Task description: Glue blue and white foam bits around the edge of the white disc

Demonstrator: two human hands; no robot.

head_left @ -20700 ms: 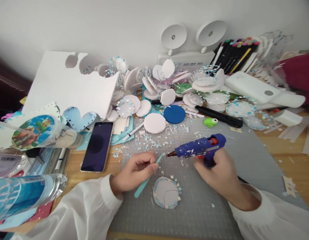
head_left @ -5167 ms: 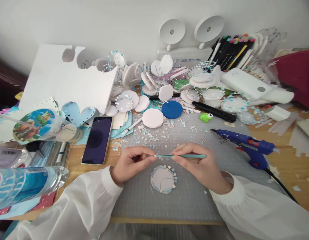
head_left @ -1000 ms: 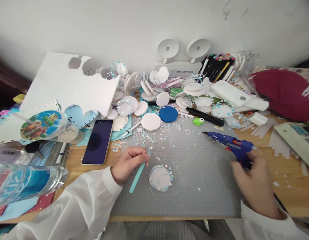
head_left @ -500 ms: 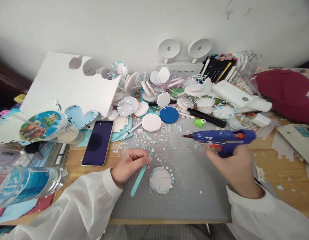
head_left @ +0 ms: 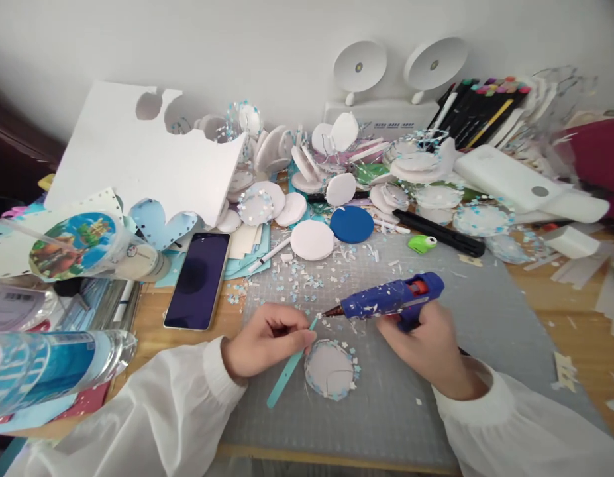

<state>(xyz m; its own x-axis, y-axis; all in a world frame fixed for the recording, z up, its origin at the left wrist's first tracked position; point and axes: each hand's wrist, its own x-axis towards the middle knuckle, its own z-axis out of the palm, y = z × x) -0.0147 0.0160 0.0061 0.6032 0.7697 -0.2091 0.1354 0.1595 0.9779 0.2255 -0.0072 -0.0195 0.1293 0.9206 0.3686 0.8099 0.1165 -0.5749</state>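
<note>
Pinched in my left hand (head_left: 269,339) is a flat turquoise stick (head_left: 285,380), slanting down over the grey cutting mat (head_left: 386,424). My right hand (head_left: 426,348) grips a blue hot glue gun (head_left: 381,298) with an orange trigger, its nozzle pointing left. The nozzle tip is right at the upper end of the stick, close to a tiny pale piece there; whether they touch I cannot tell. Just right of the stick lies a round white disc (head_left: 330,371) ringed with small blue and white flowers. Many tiny paper flowers (head_left: 307,281) are scattered beyond my left hand.
A phone (head_left: 197,281), a lidded cup (head_left: 83,245) and a water bottle (head_left: 63,368) stand or lie at left. Behind the mat are piled white foam discs (head_left: 311,240), a blue disc (head_left: 352,224), a black cutter (head_left: 438,233), a green punch (head_left: 422,244) and markers (head_left: 485,119).
My right hand has brought the glue gun left and down, so its nozzle is now at the stick's upper end. The left hand keeps its pinch. The camera view has shifted slightly.
</note>
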